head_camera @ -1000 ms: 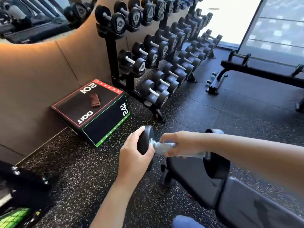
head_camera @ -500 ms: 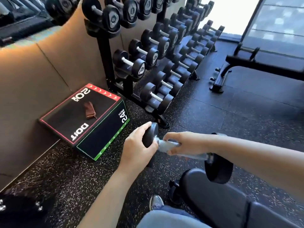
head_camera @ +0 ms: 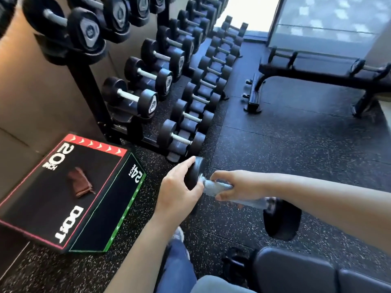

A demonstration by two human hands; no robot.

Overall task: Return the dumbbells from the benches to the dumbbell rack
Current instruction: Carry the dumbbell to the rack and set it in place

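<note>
Facing the dumbbell rack [head_camera: 88, 81], with the bench [head_camera: 296, 273] at my knee, I carry a dumbbell [head_camera: 281, 223] over the floor, right hand [head_camera: 237, 185] wrapped round its handle, left hand [head_camera: 177, 193] cupping one head.

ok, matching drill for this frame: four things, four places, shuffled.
Things:
1 dumbbell
2 cloth
3 box
4 near bench

Places:
a bottom right corner of the view
b gripped by left hand and right hand, above the floor
c lying on the box
d on the floor beside the rack

Pairs: 1-b, 2-c, 3-d, 4-a
</note>
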